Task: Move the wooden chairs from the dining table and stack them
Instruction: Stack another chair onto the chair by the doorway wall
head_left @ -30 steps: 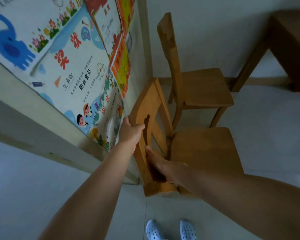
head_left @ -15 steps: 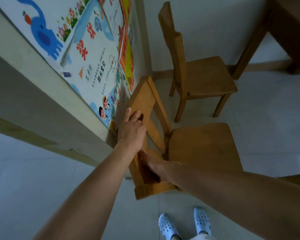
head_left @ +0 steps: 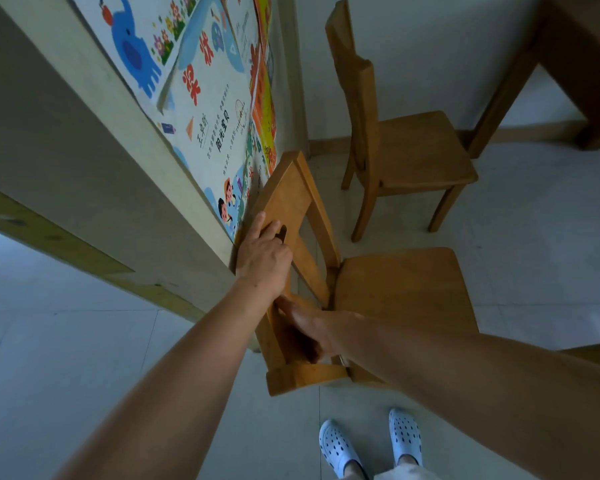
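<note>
Right now both hands are on the backrest of the near wooden chair [head_left: 399, 289], which stands on the pale tiled floor [head_left: 84, 358] just beside the poster-covered wall [head_left: 201, 98]. Its backrest rises toward the wall and its seat spreads away to the right. The left hand [head_left: 262, 252] lies flat and open over the top rail by the cut-out handle slot, fingers extended rather than curled; the right hand [head_left: 303, 329] is wrapped lower around the back post, near where the backrest meets the seat. A second wooden chair [head_left: 413, 147] stands farther ahead, well apart from the hands, its seat facing the same way and its tall back toward the wall, so stacking would probably mean carrying the held chair forward along that wall. Both chairs are smooth, honey-coloured timber with flat square seats, rounded edges and slightly splayed legs. At upper right a darker wooden table leg [head_left: 503, 88] slants down to the floor.
</note>
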